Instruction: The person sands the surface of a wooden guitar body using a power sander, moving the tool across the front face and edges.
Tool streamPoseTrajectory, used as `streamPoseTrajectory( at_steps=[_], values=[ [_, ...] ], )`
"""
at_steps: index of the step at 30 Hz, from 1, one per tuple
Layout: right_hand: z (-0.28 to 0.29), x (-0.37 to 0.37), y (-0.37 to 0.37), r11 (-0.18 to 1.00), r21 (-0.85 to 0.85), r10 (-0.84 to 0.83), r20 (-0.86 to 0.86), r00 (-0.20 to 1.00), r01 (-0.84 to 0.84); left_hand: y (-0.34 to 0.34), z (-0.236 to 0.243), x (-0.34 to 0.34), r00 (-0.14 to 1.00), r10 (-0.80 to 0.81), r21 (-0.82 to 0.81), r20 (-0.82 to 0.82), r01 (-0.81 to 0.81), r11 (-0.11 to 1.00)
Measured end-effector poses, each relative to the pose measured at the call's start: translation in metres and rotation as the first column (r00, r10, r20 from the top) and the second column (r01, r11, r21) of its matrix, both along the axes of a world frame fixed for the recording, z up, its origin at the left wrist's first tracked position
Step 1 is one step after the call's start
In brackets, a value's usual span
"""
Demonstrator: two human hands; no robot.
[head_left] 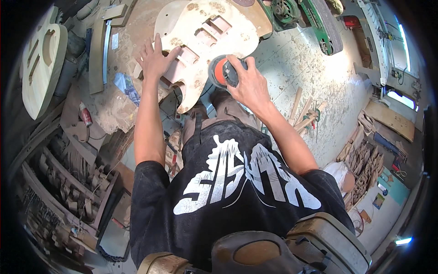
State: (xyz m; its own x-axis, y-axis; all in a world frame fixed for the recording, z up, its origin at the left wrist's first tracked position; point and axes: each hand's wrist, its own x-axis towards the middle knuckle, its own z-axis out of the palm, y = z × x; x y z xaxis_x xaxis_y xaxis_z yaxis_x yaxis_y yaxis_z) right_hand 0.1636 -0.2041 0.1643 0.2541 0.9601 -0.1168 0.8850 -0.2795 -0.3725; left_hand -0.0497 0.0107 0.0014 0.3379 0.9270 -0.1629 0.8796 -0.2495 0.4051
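Observation:
A pale wooden electric guitar body (235, 45) with burl-like brown patches and routed cavities lies on the dusty workbench (132, 32). My left hand (156, 60) rests on its left side by a cavity, fingers spread, holding nothing. At the near right edge of the body, my right hand (250, 84) grips a round orbital sander (221, 72), black with an orange-red band. The sander is tilted, its pad side toward the guitar body's edge. Whether the pad touches the wood I cannot tell. My right palm hides part of the sander.
Another guitar body (43, 68) stands at the far left. A green belt sander (319, 25) is at the upper right. Wood strips (299, 109) and clamps lie to the right. A red-and-white bottle (85, 114) and a rack of wood offcuts (68, 187) are at left.

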Motion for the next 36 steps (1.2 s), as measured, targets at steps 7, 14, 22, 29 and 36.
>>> streamPoseTrajectory(
  at_steps=[7, 14, 22, 29, 36],
  values=[
    [-0.005, -0.003, -0.005, 1.000, -0.009, 0.000, -0.014, 1.000, 0.000, 0.001, -0.004, 0.001, 1.000, -0.006, 0.017, -0.013, 0.006, 1.000],
    [-0.002, -0.006, -0.014, 0.998, -0.051, 0.042, -0.012, 0.999, -0.042, 0.000, 0.001, 0.001, 1.000, -0.010, -0.005, 0.012, 0.010, 1.000],
    [-0.002, -0.003, -0.007, 0.995, -0.055, 0.086, 0.024, 0.996, -0.085, 0.000, 0.000, 0.000, 1.000, -0.004, 0.017, 0.003, 0.004, 1.000],
    [0.002, -0.016, -0.003, 0.997, -0.012, 0.076, -0.022, 0.997, -0.076, 0.000, 0.000, 0.001, 0.999, 0.012, 0.004, 0.036, -0.012, 1.000],
    [-0.001, -0.013, -0.003, 0.997, 0.009, 0.083, -0.037, 0.996, -0.082, 0.002, -0.002, 0.000, 1.000, 0.006, -0.004, -0.011, -0.007, 1.000]
  ],
)
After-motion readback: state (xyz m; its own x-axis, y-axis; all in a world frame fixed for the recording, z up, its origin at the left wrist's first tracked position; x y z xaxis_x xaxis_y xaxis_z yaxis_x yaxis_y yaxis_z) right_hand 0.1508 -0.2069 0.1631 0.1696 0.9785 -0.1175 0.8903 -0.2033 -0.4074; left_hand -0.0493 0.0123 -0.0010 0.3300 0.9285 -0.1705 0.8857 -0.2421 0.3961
